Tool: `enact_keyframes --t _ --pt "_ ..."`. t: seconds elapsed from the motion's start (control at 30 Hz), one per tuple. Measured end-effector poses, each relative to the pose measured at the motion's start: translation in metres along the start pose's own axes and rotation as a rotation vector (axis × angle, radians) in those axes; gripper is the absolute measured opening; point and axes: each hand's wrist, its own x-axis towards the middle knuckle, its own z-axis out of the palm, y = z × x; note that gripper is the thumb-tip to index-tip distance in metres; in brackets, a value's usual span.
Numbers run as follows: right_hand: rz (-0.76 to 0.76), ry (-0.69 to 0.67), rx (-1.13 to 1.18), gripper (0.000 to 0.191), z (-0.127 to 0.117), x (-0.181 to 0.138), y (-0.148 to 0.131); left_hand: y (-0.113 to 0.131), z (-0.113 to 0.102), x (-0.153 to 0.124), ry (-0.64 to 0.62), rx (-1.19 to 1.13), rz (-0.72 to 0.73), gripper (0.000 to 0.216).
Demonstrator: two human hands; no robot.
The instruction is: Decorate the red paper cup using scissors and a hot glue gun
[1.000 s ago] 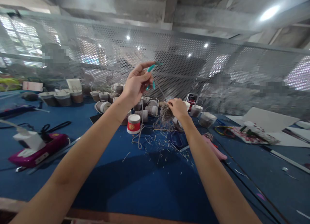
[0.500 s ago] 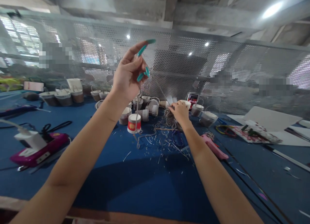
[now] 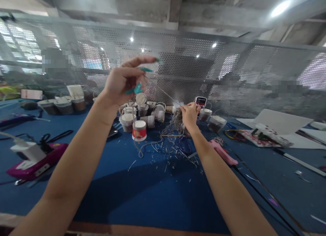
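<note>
My left hand (image 3: 124,81), with long teal nails, is raised above the table, its lower fingers curled round a thin grey cord (image 3: 141,151). One length of the cord hangs from the fist past a red and white paper cup (image 3: 139,135) and loops on the table. Another strand stretches taut towards my right hand (image 3: 189,115). That hand has its fingers pinched together at the edge of a grey tangle of cord (image 3: 175,123), gripping the strands there. My right fingertips are partly hidden by the tangle.
Several small grey wrapped cups with handles (image 3: 127,122) stand or lie behind. To the right are a pink-handled tool (image 3: 222,152), a phone (image 3: 201,101) and white sheets (image 3: 282,122). A purple power strip (image 3: 38,166) lies left. Cord scraps (image 3: 170,154) litter the blue table (image 3: 152,198).
My left hand has moved down and to the left, drawing the strand between the hands out longer. My right hand stays near the tangle. The view has shifted slightly.
</note>
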Motion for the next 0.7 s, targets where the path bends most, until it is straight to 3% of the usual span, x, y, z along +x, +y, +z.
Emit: enact_keyframes --t 0.1,0.17,0.27,0.33,0.4,0.53,0.7 --pt "0.029 0.044 0.009 0.036 -0.009 0.006 -0.006 -0.004 0.002 0.000 -0.169 0.315 -0.154 0.033" --pt "0.013 0.053 0.009 0.034 -0.017 0.010 -0.011 -0.008 0.003 0.000 -0.349 0.478 -0.328 0.037" --pt "-0.088 0.057 -0.017 0.035 -0.028 0.011 -0.022 -0.016 0.004 0.000 -0.650 0.688 -0.588 0.044" --pt "-0.177 0.064 -0.048 0.037 -0.032 0.010 -0.029 -0.023 0.004 0.000 -0.762 0.801 -0.677 0.042" --pt "-0.238 0.077 -0.072 0.039 -0.034 0.009 -0.034 -0.028 0.006 0.001 -0.782 0.894 -0.623 0.036" --pt "-0.279 0.126 -0.097 0.040 -0.034 0.009 -0.040 -0.037 0.012 0.005 -0.691 1.081 -0.294 0.040" --pt "-0.330 0.257 -0.104 0.035 -0.030 0.009 -0.043 -0.059 0.026 0.009 -0.502 1.061 -0.176 0.053"
